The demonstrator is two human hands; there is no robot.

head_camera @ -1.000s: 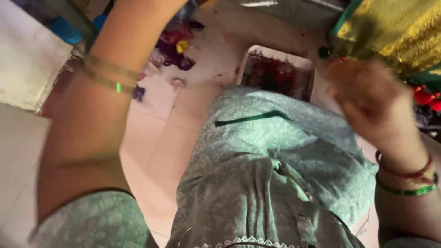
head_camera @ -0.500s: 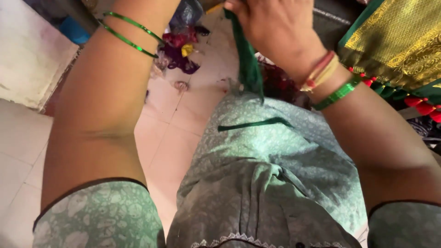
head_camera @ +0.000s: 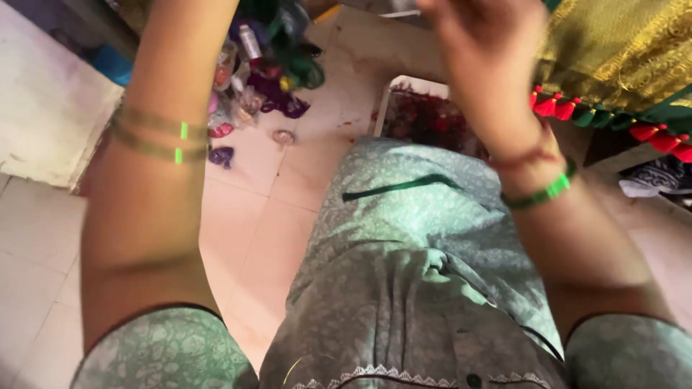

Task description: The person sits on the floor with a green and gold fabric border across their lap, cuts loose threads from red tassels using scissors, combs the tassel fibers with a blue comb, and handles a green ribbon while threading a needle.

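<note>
With both arms raised, our right hand (head_camera: 483, 43), blurred and its grip unreadable, hangs nearest the gold cloth (head_camera: 620, 50) to its right, our left hand out of frame.

Open tiled floor (head_camera: 245, 238) lower left, passable. Ahead: heap of cloth scraps (head_camera: 267, 79) and a white tray (head_camera: 389, 101) on the floor block the way. Right side is closed off by hanging gold fabric (head_camera: 613, 50) with red tassels (head_camera: 577, 108).
</note>
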